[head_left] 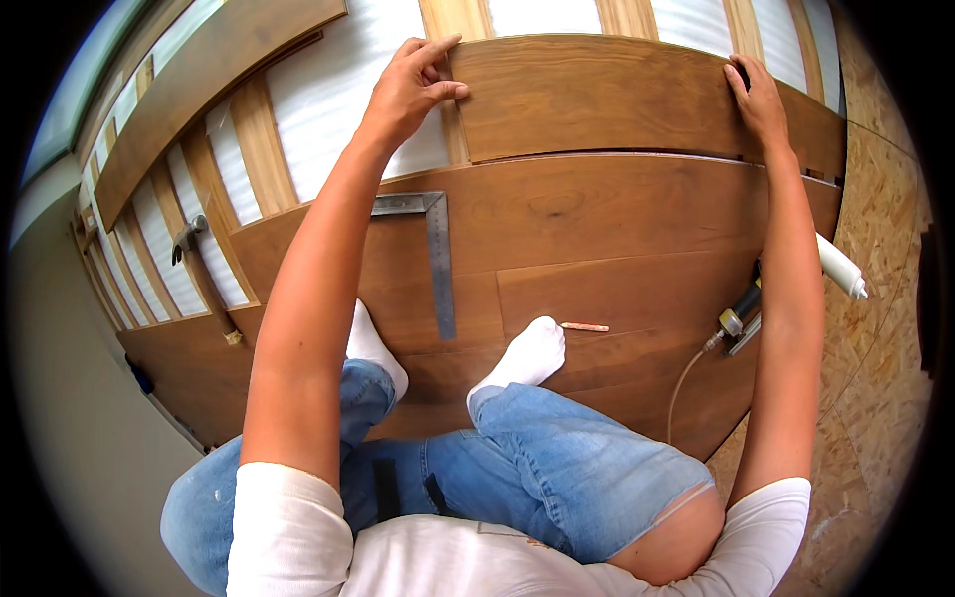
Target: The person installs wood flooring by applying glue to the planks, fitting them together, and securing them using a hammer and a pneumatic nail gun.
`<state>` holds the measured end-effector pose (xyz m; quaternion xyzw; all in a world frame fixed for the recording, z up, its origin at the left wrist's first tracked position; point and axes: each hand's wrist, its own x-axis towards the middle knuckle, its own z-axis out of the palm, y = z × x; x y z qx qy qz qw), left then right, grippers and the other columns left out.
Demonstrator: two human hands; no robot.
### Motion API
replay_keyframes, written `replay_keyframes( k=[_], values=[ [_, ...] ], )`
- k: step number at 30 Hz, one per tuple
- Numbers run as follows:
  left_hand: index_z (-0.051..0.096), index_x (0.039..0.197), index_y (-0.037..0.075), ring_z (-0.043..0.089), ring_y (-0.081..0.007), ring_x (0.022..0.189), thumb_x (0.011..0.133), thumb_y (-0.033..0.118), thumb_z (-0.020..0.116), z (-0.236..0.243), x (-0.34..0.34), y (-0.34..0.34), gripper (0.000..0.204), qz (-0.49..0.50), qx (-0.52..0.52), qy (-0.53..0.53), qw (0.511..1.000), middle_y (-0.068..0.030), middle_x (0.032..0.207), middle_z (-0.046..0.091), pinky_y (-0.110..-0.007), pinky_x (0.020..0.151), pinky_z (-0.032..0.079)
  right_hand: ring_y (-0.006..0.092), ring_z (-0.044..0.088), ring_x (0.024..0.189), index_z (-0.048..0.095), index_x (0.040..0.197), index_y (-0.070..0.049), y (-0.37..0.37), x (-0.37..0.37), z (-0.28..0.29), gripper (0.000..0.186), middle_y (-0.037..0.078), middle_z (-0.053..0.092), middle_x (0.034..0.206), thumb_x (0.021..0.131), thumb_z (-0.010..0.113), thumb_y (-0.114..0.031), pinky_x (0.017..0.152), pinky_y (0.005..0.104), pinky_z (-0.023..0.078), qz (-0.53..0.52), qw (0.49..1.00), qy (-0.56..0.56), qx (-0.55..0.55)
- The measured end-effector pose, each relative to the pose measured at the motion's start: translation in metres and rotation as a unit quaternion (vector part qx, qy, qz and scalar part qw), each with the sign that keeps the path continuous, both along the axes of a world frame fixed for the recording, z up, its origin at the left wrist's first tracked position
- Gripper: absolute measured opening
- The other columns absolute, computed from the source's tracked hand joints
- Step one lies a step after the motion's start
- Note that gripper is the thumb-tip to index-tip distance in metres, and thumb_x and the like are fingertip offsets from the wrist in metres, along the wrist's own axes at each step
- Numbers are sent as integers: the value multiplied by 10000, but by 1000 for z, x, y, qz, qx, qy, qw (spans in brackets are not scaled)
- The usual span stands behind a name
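A brown wooden floorboard (pixel 597 95) lies across the far side, a narrow dark gap between most of its near edge and the laid boards (pixel 567 211). My left hand (pixel 413 88) grips its left end, index finger at the far corner and thumb on the end edge. Toward the right, my right hand (pixel 758 98) holds the same board by its far edge, the fingers partly hidden. A metal carpenter's square (pixel 440 264) rests on the laid boards near my left forearm. Close to my right foot lies a red pencil (pixel 585 326).
A claw hammer (pixel 204 264) lies at left over wooden battens (pixel 261 144) and white foam sheeting (pixel 328 95). Another loose board (pixel 214 90) spans the battens. Beside my right forearm are a white nozzled bottle (pixel 842 267) and a tool with a hose (pixel 734 320). Chipboard (pixel 875 328) borders the right.
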<state>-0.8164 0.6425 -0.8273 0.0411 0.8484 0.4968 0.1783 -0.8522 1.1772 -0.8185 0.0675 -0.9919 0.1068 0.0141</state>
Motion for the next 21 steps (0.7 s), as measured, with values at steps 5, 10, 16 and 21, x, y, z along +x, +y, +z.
replay_keyframes(
  k=[5,10,16,21],
  values=[
    [636,1423,144,486,-108,807,792,146,873,3,1,8,674,-13,-20,22,999,25,1025,544,-270,786,502,326,591,1219,647,1260,-67,15,5,-3,387,115,652,1289,1038,586,-379,1034,398,467,3,1000,0,4],
    [635,1417,140,488,-140,796,790,190,874,-7,4,8,673,-18,-32,57,998,2,1000,564,-301,788,499,330,597,1210,651,1259,-66,13,11,-4,367,121,658,1276,1040,588,-354,1027,403,472,3,1000,13,0],
    [648,1398,156,498,-164,823,790,214,869,-6,5,12,649,-17,-44,75,996,-10,1007,576,-329,824,498,337,614,1175,659,1239,-60,14,13,-4,341,134,660,1258,1038,599,-328,1012,406,479,2,999,34,-15],
    [653,1390,165,502,-167,837,794,207,865,-8,6,6,634,-8,-45,82,996,-9,1010,588,-334,843,497,334,618,1160,661,1225,-54,6,9,-4,336,139,660,1230,1039,600,-327,1000,405,480,-10,999,28,-25]
  ],
)
